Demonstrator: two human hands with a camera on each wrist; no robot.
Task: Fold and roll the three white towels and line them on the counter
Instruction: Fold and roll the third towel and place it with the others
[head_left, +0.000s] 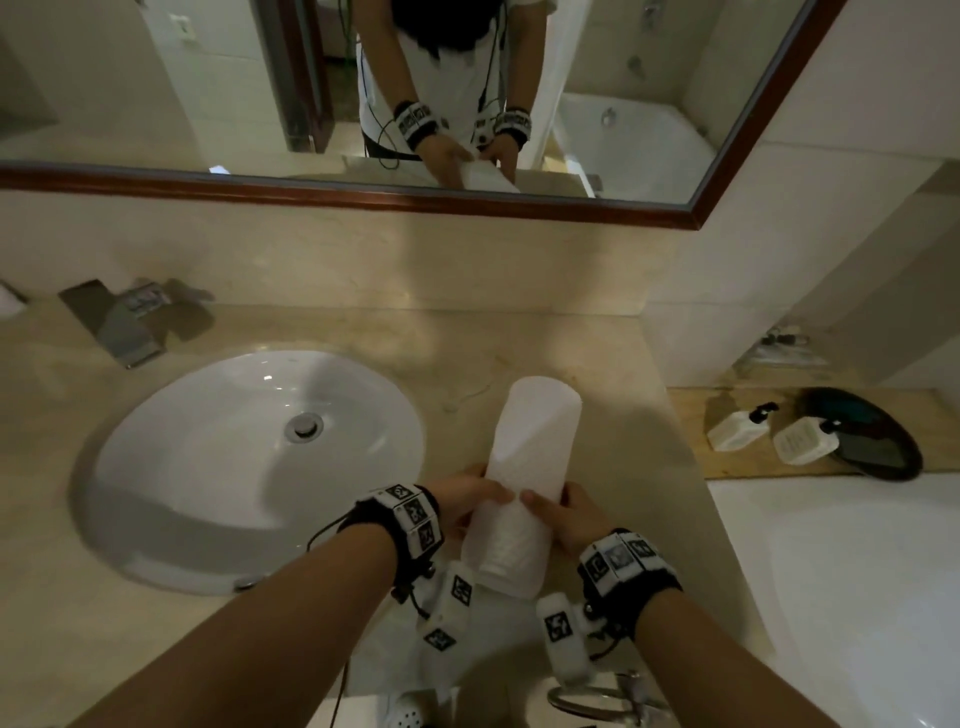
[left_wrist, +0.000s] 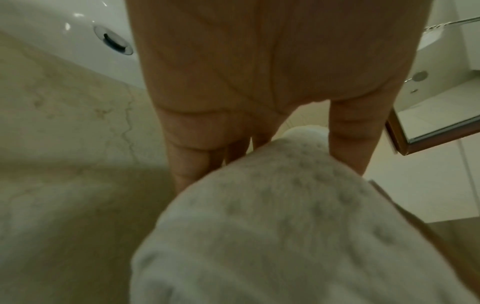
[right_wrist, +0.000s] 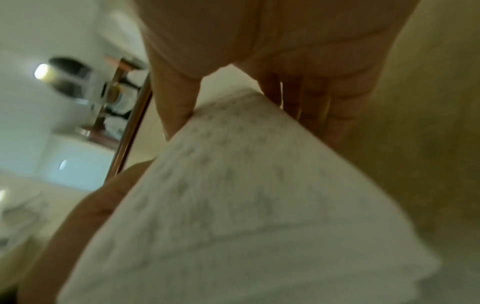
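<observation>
both hands are gripping the near end of a rolled white towel low in the middle of the frame, the left hand and the right hand each curling thumb and fingers round it. its far end is pointing up-frame over the counter; whether it is resting there is hard to tell. a loosening grip is likely letting the roll unwind. the sink at left and the counter's drop-off at right are hemming in the strip; open room is lying up-frame toward the mirror.
</observation>
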